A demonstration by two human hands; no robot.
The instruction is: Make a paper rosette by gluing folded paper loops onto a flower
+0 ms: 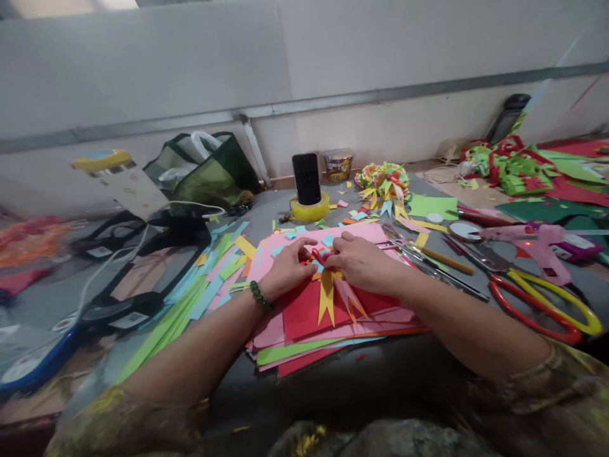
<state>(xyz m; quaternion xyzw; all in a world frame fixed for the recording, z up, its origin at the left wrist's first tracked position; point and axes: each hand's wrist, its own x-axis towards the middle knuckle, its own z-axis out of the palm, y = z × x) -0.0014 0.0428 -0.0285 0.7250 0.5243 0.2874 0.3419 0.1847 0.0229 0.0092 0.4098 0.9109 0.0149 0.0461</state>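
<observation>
While the right hand (359, 259) is pinching a red paper loop (320, 256) between thumb and fingers, the left hand (291, 265) is curling its fingers in close from the other side. The loop is lying between the two sets of fingertips, nearer the right hand. Whether the left hand is gripping it or only touching it, I cannot tell. Just below the fingertips, a yellow forked paper tail (326, 298) is hanging toward the wearer, and pink forked tails (348, 298) are spreading beside it, under the right hand. Both are resting over a red sheet (302, 311), which is lying on a stack of pink sheets (266, 327). The fingers are covering the upper ends of the tails, so how they are joining the loop is hidden. The right forearm is covering part of the stack's right side. Beyond the hands, a phone (307, 179) is standing upright at a yellow tape roll (310, 208), its screen looking dark. To the right, red-and-yellow-handled scissors (537, 304) are lying near a pink glue gun (533, 238). Blur is softening the left side, where an orange and pink heap (31, 242) is running out of view, too smeared to make out.
</observation>
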